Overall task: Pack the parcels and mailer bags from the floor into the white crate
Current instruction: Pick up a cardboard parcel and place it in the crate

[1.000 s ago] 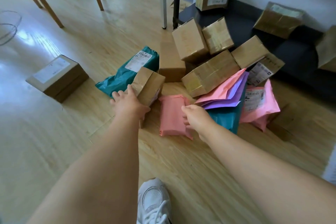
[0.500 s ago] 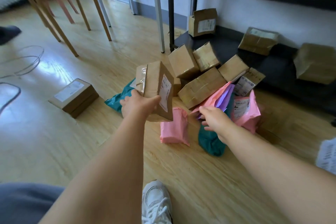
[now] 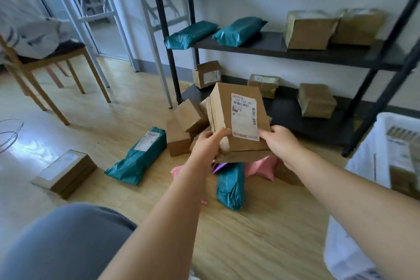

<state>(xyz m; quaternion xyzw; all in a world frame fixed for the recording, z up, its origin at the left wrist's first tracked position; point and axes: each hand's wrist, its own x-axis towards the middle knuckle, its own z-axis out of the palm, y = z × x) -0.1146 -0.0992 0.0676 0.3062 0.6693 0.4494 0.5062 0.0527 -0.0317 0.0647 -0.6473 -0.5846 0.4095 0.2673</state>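
Both hands held one cardboard parcel (image 3: 238, 120) up in the middle of the frame, its white label facing the camera. The left hand (image 3: 208, 145) gripped the lower left corner with its fingers curled round the edge. The right hand (image 3: 280, 143) gripped the lower right corner, thumb on the label. The parcel was off the floor, above the pile of cardboard boxes (image 3: 186, 120) and mailers. Below it lay a pink mailer bag (image 3: 263, 167) and a teal mailer bag (image 3: 230, 186), with another teal bag (image 3: 139, 157) to the left. A flat box (image 3: 66, 173) lay alone at lower left. The white crate (image 3: 363, 166) stood at the right edge, its contents blurred.
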